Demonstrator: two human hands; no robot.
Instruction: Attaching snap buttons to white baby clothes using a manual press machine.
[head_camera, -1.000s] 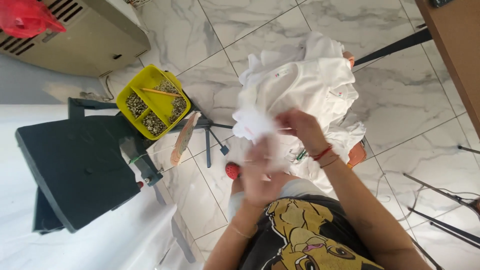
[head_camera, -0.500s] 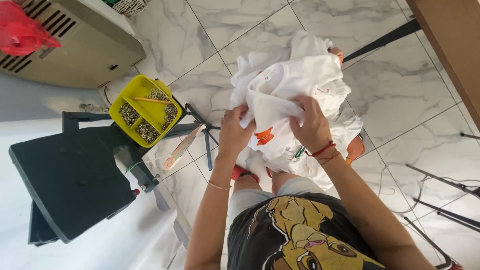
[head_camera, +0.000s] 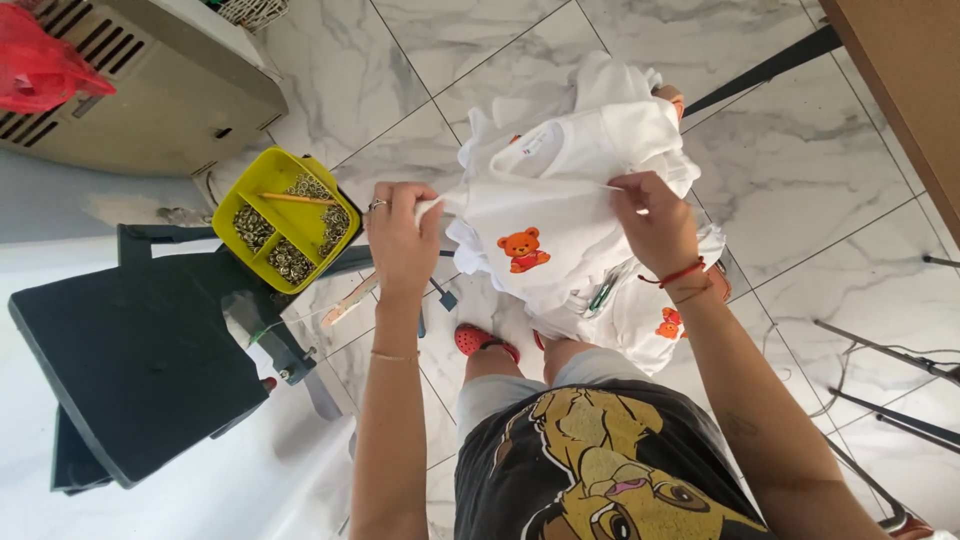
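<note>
I hold a small white garment (head_camera: 530, 215) with an orange bear print stretched out in front of me. My left hand (head_camera: 400, 235) pinches its left edge. My right hand (head_camera: 652, 215) grips its upper right edge. Under it a pile of similar white garments (head_camera: 590, 120) rests on a stool, one with another bear print hanging at the lower right (head_camera: 660, 320). A yellow divided tray (head_camera: 285, 222) of small metal snaps sits to the left of my left hand, with a thin stick lying across it.
A dark green press machine (head_camera: 140, 360) stands at the left on a white surface. A beige appliance (head_camera: 140, 100) with a red bag on it is at the top left. A wooden table edge (head_camera: 910, 80) runs along the top right. Black cables (head_camera: 880, 370) cross the marble floor.
My hands have moved apart and spread the garment flat, so the bear print now faces me. Earlier it was bunched between both hands close together.
</note>
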